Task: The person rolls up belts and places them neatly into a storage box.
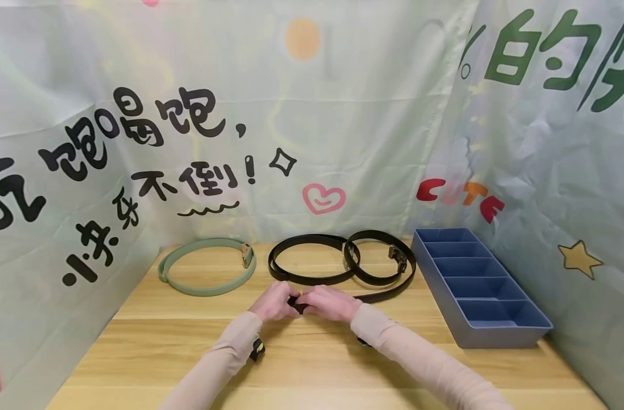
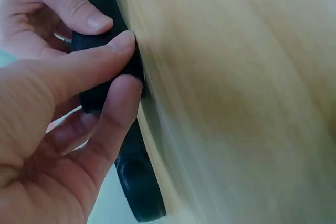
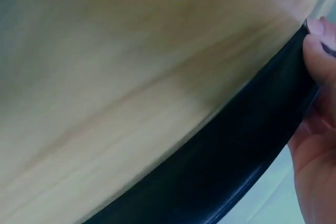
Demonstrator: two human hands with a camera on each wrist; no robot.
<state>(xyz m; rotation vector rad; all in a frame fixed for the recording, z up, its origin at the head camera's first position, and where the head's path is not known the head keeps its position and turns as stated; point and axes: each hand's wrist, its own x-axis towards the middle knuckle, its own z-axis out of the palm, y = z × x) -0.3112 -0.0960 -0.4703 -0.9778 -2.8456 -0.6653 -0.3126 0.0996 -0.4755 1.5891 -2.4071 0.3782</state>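
Note:
Both hands meet at a black belt (image 1: 296, 305) near the middle of the table. My left hand (image 1: 273, 302) pinches the strap between thumb and fingers; the left wrist view shows the thumb lying along the dark leather (image 2: 142, 187). Close beside it, my right hand (image 1: 332, 302) grips the same strap, its thumb (image 2: 97, 22) pressed on it. From the right hand the strap (image 3: 210, 150) runs rightward and curves back into a loop with a metal buckle (image 1: 398, 257). Parts of the fingers are hidden behind the leather.
A second black belt (image 1: 312, 280) lies coiled behind the hands, overlapping the first one's loop. At the back left is a coiled green belt (image 1: 209, 291). A blue-grey box with several compartments (image 1: 501, 337) stands on the right. Printed cloth (image 1: 363, 131) hangs around the wooden table (image 1: 312, 381).

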